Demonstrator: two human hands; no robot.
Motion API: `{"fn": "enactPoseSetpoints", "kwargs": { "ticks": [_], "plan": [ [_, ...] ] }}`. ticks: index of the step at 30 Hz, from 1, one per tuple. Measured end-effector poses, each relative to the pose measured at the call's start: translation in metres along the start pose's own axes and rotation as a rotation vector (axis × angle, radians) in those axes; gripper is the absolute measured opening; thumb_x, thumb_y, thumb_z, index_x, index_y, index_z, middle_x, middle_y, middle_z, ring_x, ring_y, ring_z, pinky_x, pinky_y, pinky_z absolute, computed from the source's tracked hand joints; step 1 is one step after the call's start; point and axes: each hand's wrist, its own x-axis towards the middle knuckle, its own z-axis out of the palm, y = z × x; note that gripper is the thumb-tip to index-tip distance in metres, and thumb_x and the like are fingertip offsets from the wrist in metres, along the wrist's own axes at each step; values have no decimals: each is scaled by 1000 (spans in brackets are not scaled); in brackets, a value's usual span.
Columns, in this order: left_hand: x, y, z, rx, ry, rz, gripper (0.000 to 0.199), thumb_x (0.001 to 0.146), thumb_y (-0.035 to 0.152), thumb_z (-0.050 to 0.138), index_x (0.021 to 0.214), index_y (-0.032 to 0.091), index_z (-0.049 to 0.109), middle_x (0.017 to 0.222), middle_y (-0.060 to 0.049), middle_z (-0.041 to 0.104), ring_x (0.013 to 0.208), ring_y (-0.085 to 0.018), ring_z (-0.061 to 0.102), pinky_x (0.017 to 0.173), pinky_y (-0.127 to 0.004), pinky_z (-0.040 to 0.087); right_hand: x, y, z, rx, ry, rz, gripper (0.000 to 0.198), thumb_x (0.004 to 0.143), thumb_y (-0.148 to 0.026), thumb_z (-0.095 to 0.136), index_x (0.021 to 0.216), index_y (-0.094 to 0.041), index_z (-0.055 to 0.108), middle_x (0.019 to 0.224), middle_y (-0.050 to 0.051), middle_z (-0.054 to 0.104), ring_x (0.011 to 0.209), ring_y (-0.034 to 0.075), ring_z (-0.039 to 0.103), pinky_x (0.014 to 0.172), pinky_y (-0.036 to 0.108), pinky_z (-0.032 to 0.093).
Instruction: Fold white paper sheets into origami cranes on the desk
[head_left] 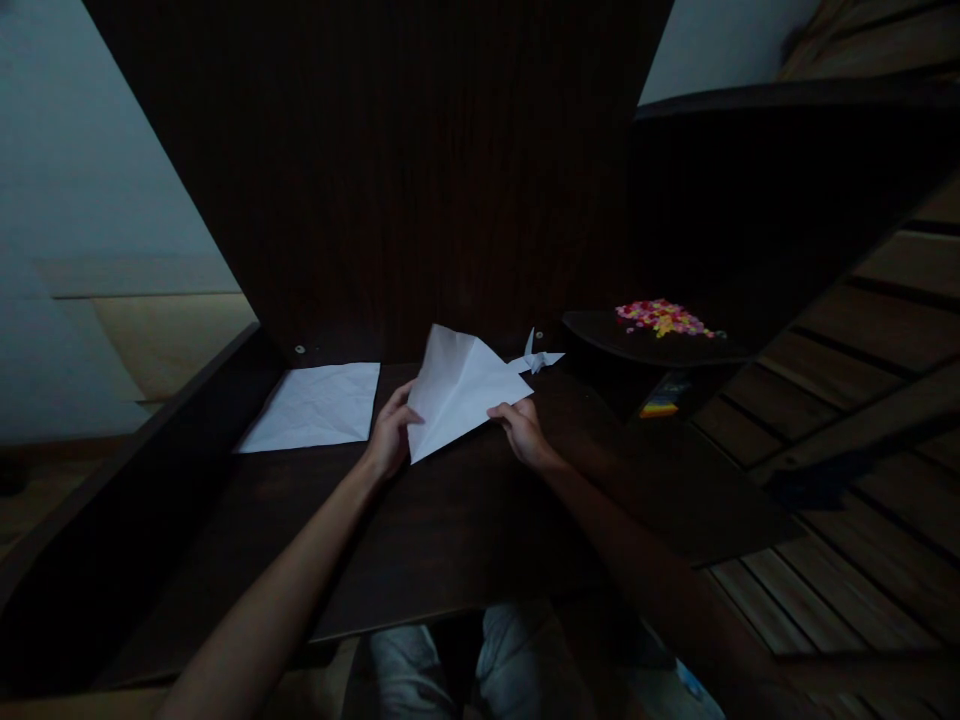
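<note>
Your left hand point(390, 425) and right hand point(519, 430) are bare, forearms point(292, 570) too. You're in pale greyish trousers point(409, 665); finer detail's too dark.

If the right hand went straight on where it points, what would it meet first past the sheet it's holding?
Beyond the white sheet, the right hand would likely meet the dark upright panel; the gap is hard to judge.

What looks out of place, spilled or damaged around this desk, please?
Only two small things. The white sheet on the left looks wrinkled rather than smooth. On the right, small colourful pieces lie in a loose heap on the shelf, without a visible container, so they could seem spilled, though perhaps they are kept that way.
</note>
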Motion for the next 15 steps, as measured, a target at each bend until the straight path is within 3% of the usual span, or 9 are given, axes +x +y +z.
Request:
{"fn": "enactPoseSetpoints", "kwargs": {
  "ticks": [3, 8, 11, 15],
  "plan": [
    [4, 3, -2, 101, 110, 1, 39, 59, 25, 68, 97, 15, 66, 88, -4, 71, 78, -20, 65, 69, -29, 49, 1, -1, -1, -22, 6, 22, 14, 52, -18, 64, 65, -18, 61, 62, -4, 60, 60, 12, 50, 58, 23, 41],
    [5, 7, -9, 238, 236, 51, 36, 58, 36, 77, 82, 10, 70, 76, -7, 72, 71, -20, 65, 64, -29, 50, 6, 1, -4, -94, 48, 27, 8, 51, -21, 60, 54, -17, 54, 53, -5, 52, 53, 10, 43, 51, 21, 36],
    [10, 4, -15, 207, 355, 73, 34, 57, 35, 78, 79, 10, 70, 77, -8, 72, 71, -20, 66, 65, -29, 50, 10, 3, -6, -100, 132, 48, 12, 51, -24, 59, 48, -17, 50, 49, -5, 49, 50, 9, 42, 50, 22, 37],
    [12, -1, -18, 183, 328, 57, 38, 56, 33, 79, 86, 11, 71, 87, -9, 73, 77, -21, 67, 71, -32, 52, 13, 4, -10, -104, 161, 78, 15, 50, -24, 60, 45, -18, 47, 46, -5, 48, 47, 9, 43, 49, 22, 38]
  ]
}}
